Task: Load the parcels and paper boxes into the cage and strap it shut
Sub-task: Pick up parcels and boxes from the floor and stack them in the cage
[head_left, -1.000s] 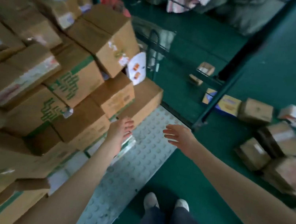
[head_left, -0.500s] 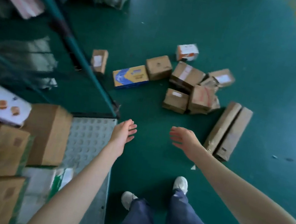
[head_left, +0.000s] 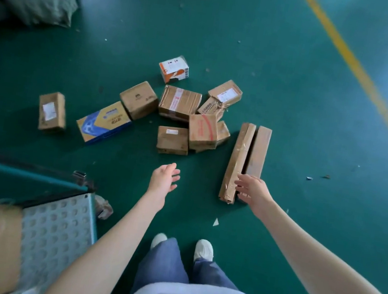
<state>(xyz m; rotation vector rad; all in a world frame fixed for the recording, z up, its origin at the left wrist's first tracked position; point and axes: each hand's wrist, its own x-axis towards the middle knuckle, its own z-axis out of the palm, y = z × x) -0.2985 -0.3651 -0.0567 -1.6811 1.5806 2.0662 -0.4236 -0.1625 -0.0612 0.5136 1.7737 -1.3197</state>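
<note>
The left hand (head_left: 164, 179) and right hand (head_left: 253, 189) are hovering empty, fingers loosely spread, the right over two long cardboard boxes (head_left: 239, 153). The white shipping labels (head_left: 226, 94) are showing print too small to read.

parcels (head_left: 178, 103) on floor (head_left: 297, 86), cage (head_left: 55, 226) left

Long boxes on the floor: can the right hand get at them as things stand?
Probably yes. The right hand is open right at the near end of the long boxes, with nothing lying on them or in between.
</note>
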